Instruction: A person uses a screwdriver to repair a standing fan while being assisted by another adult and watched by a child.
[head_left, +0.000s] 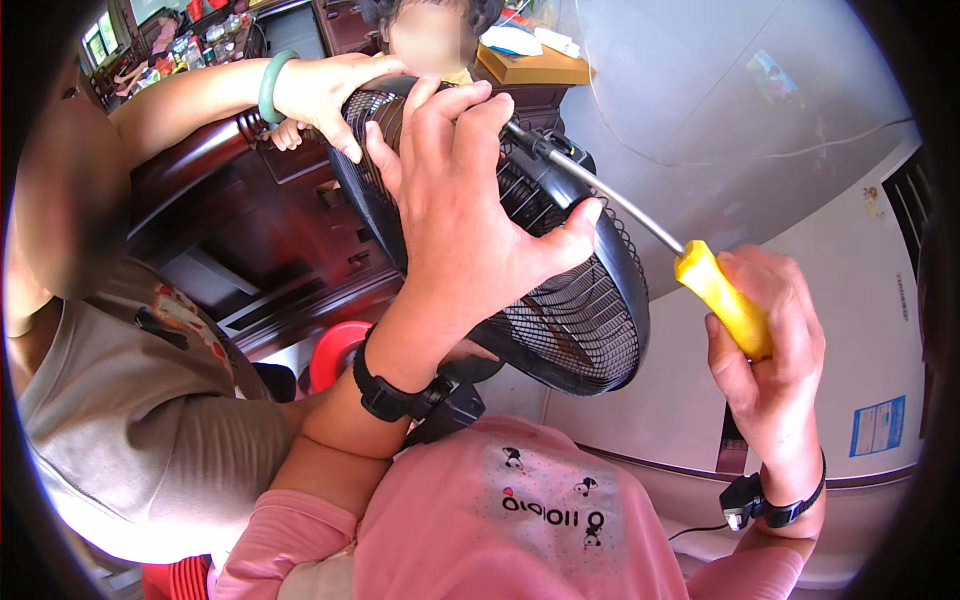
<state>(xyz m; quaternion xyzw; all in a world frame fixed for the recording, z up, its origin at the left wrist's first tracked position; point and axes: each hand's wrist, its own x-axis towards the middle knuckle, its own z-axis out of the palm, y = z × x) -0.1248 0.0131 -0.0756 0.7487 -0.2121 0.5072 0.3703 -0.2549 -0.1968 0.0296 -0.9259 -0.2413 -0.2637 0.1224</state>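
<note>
A black electric fan (570, 335) with wire guards is held up tilted in front of me. My left hand (455, 200) grips the fan from above, fingers curled over its upper part and thumb stretched toward the motor housing. My right hand (775, 330) is closed around the yellow handle of a screwdriver (715, 290). Its long metal shaft slants up and left to the black part at the fan's back. The tip is hidden behind my left fingers. At the fan's upper left rim, a co-worker's hand (325, 90) with a green bangle holds the guard.
The co-worker in a grey-brown shirt (130, 400) sits close on my left. A child (430, 35) stands behind the fan, with a small hand (288, 134) beside it. A white appliance (850, 330) is at the right. Dark wooden furniture (280, 220) and a red basin (335, 355) lie beyond.
</note>
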